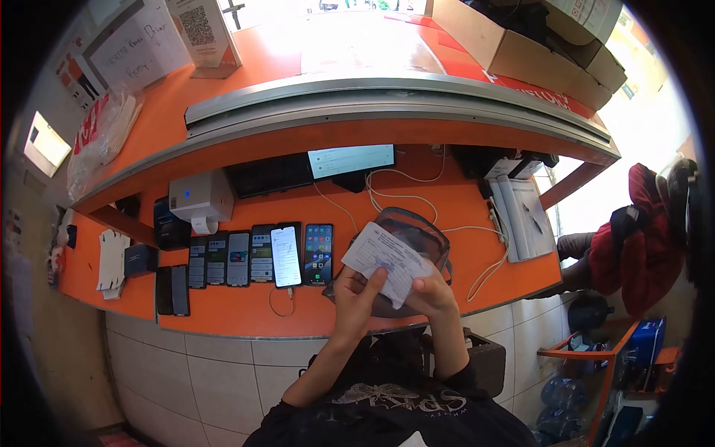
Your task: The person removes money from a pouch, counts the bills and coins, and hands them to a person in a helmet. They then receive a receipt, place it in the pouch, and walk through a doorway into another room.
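Note:
Both of my hands hold a white printed paper slip [383, 257] with a stamp-like mark on it. The thumb of my left hand [359, 298] presses on its lower left part. My right hand [432, 292] grips the lower right edge, thumb on the paper. Behind and under the slip lies a dark mesh pouch [417, 227] on the orange desk [246, 322]. To the left, a phone with a lit white screen [285, 257] has a cable plugged in at its bottom. A phone showing app icons [319, 253] lies nearer my left hand.
Several more phones [217, 258] line the desk's left side, near a small white printer [201, 197]. A lit monitor [351, 160] stands under the raised shelf [402, 112]. White cables [406, 195] run across the desk to an open notebook [521, 216] with pens. A person in red [633, 253] is at the right.

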Demonstrator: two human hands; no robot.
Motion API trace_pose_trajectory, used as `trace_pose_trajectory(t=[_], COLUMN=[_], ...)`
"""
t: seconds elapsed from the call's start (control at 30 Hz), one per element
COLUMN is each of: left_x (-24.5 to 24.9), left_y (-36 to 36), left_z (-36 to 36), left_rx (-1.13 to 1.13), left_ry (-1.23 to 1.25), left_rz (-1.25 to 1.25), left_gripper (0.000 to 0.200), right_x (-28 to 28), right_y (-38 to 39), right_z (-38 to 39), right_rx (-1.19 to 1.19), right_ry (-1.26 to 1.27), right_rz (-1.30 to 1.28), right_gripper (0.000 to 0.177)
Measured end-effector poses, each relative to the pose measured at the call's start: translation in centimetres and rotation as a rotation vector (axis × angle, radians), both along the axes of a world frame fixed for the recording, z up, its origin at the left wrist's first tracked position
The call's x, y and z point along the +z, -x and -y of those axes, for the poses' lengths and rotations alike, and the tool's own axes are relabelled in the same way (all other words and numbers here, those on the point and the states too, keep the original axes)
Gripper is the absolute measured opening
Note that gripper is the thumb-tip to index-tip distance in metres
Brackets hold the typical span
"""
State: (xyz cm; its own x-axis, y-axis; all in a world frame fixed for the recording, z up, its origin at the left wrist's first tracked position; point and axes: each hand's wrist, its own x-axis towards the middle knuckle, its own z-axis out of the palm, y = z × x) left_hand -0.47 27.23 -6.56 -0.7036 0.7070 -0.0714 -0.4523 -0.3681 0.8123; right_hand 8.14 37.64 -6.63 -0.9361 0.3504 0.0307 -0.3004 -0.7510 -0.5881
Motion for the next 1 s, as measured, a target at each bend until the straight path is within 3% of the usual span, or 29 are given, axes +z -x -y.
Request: trace_pose_trajectory(t=[0.07,0.2,0.3,0.47,0.57,0.67,0.7,0.8,0.9,0.93,1.0], left_x=[-0.2,-0.6,-4.3,-0.8,-1.0,-1.2,-1.1,-1.7,-3.5,-3.3,-1.0], left_y=[0.2,0.8,1.7,0.9,1.2,1.3,1.3,1.6,1.5,1.2,0.9], left_z=[0.7,1.9,3.2,3.9,5.6,7.6,8.1,9.8,10.6,10.2,8.3], left_rx=[-0.033,0.054,0.04,-0.039,-0.15,-0.294,-0.34,-0.393,-0.305,-0.217,-0.024], left_ry=[-0.003,-0.023,-0.104,0.117,0.27,0.314,0.299,0.554,0.624,0.568,0.456], left_rz=[0.011,0.018,-0.16,-0.313,-0.434,-0.405,-0.364,-0.545,-0.577,-0.459,-0.243], left_gripper=[0.028,0.024,0.023,0.024,0.026,0.024,0.023,0.023,0.033,0.034,0.037], right_x=[0.1,1.3,1.5,0.9,0.1,-0.4,-1.2,-0.7,-2.5,-3.0,-2.2], right_y=[-0.4,-1.0,-1.1,-0.7,-2.0,-2.3,-2.3,-2.7,-2.5,-2.2,-2.0], right_z=[0.0,-0.1,0.5,1.8,2.4,4.5,5.1,6.8,8.1,8.1,7.0], right_rx=[-0.03,-0.223,-0.351,-0.485,-0.385,-0.415,-0.452,-0.26,-0.418,-0.499,-0.383], right_ry=[-0.049,-0.455,-0.616,-0.632,-0.942,-0.8,-0.889,-0.686,-0.988,-1.105,-1.189], right_rz=[0.049,0.403,0.51,0.499,0.563,0.577,0.555,0.697,0.692,0.654,0.754], right_gripper=[0.042,0.029,0.018,0.008,0.006,0.007,0.005,0.004,0.006,0.007,0.008])
